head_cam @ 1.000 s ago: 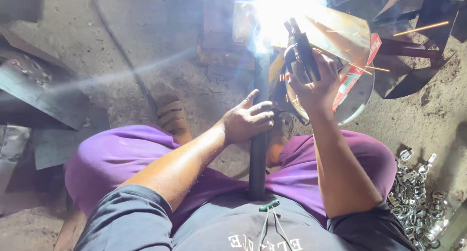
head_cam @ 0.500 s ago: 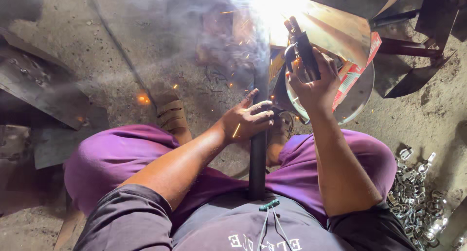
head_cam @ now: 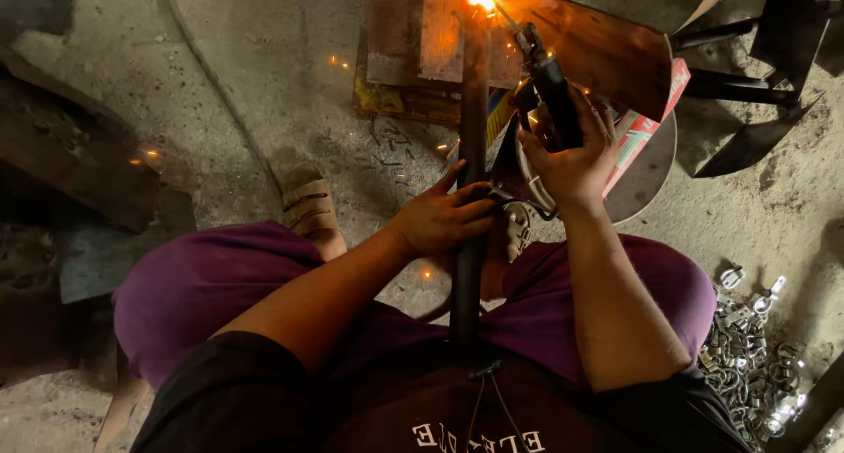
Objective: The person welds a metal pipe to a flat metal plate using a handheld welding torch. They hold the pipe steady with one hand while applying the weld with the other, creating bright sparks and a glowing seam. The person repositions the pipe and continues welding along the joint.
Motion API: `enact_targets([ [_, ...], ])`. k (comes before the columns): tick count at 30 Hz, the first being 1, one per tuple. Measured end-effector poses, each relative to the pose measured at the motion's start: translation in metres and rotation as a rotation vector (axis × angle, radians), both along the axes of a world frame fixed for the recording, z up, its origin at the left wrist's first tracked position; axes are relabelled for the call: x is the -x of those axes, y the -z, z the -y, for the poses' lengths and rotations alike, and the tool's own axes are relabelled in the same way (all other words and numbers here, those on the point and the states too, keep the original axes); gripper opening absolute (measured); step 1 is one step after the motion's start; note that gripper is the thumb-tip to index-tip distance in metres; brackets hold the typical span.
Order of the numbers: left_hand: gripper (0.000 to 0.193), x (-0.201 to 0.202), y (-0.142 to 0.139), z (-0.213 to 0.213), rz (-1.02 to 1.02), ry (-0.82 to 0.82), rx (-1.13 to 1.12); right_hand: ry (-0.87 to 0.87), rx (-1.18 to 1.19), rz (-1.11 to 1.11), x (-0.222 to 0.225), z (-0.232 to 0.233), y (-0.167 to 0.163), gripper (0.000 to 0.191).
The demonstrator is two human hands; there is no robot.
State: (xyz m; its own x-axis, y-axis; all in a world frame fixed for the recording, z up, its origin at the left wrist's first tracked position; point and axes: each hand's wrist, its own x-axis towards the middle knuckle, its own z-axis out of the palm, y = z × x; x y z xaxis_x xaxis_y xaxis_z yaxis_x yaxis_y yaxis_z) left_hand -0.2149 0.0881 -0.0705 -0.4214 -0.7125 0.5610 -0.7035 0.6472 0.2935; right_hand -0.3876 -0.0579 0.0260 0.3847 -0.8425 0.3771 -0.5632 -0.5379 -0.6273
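The dark steel tube (head_cam: pixel 470 268) runs out from between my knees; my left hand (head_cam: pixel 444 217) is clenched round it, and I should hold it dead steady. Further out, my right hand (head_cam: pixel 571 150) grips the electrode holder (head_cam: pixel 549 84). I should feed the rod evenly into the glowing joint (head_cam: pixel 479 2) against the rusty plate (head_cam: pixel 607 53)
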Motion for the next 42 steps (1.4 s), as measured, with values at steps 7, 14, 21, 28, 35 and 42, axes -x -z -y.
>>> enact_targets([
  [7,0.038,-0.002,-0.006,-0.002,0.020,0.003,-0.022,-0.027,0.132,-0.087,0.002,0.006,0.006,0.076],
  [14,0.029,-0.002,-0.004,-0.003,0.028,0.008,-0.073,-0.048,0.121,-0.068,0.008,0.010,0.023,0.074],
  [21,0.034,-0.005,-0.011,0.004,0.094,0.034,-0.123,-0.049,0.094,-0.003,0.009,0.003,0.004,0.072],
  [28,0.050,-0.019,-0.026,0.008,0.058,-0.056,-0.260,-0.011,-0.045,0.076,0.013,0.000,-0.023,0.074],
  [35,0.052,-0.022,-0.039,0.012,0.121,-0.086,-0.364,-0.002,0.001,0.002,0.007,0.000,-0.021,0.073],
  [42,0.050,-0.014,-0.059,0.004,0.007,-0.230,-0.370,0.013,-0.714,0.626,-0.003,0.006,-0.002,0.053],
])
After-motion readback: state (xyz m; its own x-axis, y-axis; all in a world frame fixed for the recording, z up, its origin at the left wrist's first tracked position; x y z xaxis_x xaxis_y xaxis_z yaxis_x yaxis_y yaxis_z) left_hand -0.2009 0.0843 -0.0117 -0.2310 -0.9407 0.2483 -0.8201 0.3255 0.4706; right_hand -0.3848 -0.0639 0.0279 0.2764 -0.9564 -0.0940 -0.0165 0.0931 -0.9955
